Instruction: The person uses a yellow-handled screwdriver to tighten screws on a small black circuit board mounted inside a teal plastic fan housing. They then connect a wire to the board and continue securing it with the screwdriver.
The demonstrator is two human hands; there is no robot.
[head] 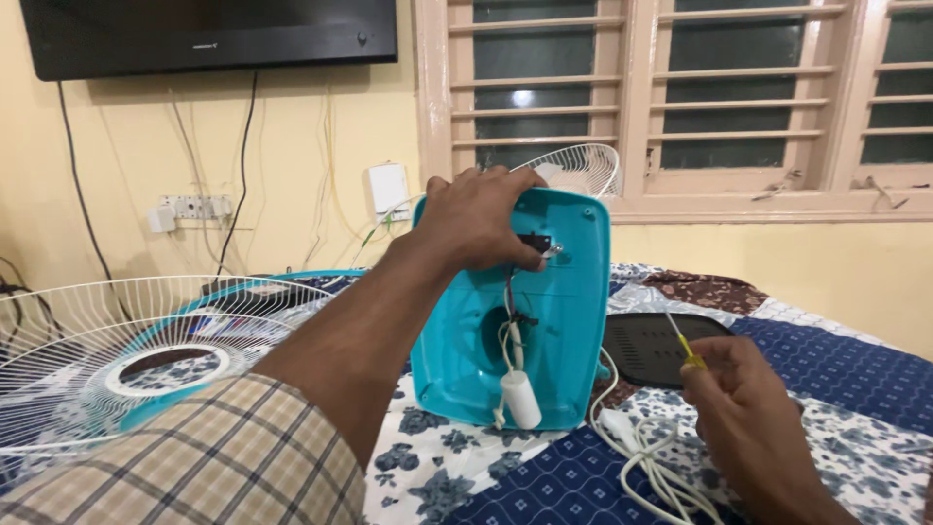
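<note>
My left hand is clamped over the top edge of the turquoise fan housing, fingers curled over the rim, thumb side facing me. The housing stands upright on the bed, its open back turned toward me, at about 12 o'clock from my chest. Dark and white wires hang from the opening in its middle, and a white cylindrical capacitor dangles at the housing's lower edge, at 6 o'clock from my left hand.

My right hand is closed around a yellow-handled screwdriver, its thin shaft pointing up toward 11 o'clock. The tip is clear of the housing, not touching it. This hand sits at 4 o'clock from the housing.

A white power cord lies looped on the patterned bedcover just left of my right hand. A black perforated cover lies flat behind the screwdriver, at 3 o'clock from the housing. A white wire fan guard with a turquoise rim rests at 9 o'clock. A second guard shows behind the housing top.
</note>
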